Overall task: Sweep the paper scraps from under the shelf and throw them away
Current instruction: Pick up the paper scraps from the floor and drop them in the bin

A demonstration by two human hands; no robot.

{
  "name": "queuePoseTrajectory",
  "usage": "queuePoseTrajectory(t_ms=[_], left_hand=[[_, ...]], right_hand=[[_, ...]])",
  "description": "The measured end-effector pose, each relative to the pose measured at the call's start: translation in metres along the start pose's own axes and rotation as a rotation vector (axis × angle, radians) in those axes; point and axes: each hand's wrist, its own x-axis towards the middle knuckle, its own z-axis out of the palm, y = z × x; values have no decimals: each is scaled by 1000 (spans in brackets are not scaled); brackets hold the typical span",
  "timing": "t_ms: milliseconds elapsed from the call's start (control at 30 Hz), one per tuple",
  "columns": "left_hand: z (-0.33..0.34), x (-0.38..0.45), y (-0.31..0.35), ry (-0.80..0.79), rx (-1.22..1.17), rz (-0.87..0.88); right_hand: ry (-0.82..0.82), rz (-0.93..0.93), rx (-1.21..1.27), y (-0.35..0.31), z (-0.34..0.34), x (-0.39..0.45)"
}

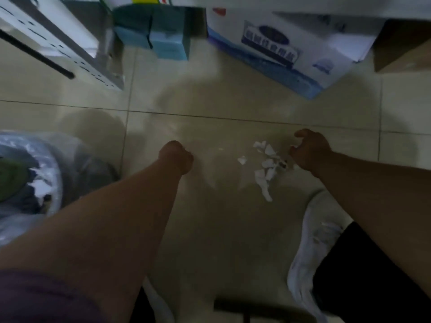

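A small heap of white paper scraps [265, 165] lies on the tiled floor in the middle right of the head view. My right hand [309, 150] hovers just right of the heap, fingers curled and apart, with nothing in it. My left hand [178, 156] is a closed fist over the bare floor, well left of the scraps; I cannot see anything inside it. A bin lined with a clear plastic bag [35, 173] stands at the left edge, with white scraps and dark waste inside.
A metal shelf [70, 43] stands at the top left. A teal box [163, 36], a blue-and-white carton [291, 47] and a brown carton [403, 47] line the far side. My white shoe [312, 248] is at the lower right. A dark bar [256, 308] lies at the bottom.
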Motion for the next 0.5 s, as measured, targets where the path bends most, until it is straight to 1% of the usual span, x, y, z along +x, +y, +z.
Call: queuePoseTrajectory(t_ms=[33,100,167,233,300,367,433,500], left_hand=[[7,1,1,9,16,-1],[20,6,5,55,40,25],[29,11,9,61,92,79],[35,13,16,31,117,137],[45,12,26,-25,99,200],[61,6,38,-96,91,298],[77,-4,54,-188,80,412],[93,-13,68,-281,46,462]], right_hand=[[11,45,11,-1,1,4],[61,72,-63,-1,4,15],[35,47,-176,0,6,20],[-9,18,-202,1,9,22],[-9,-28,-217,3,15,18],[-25,-86,-207,1,20,14],[-89,-117,-133,2,26,10],[-132,-172,-80,3,28,8]])
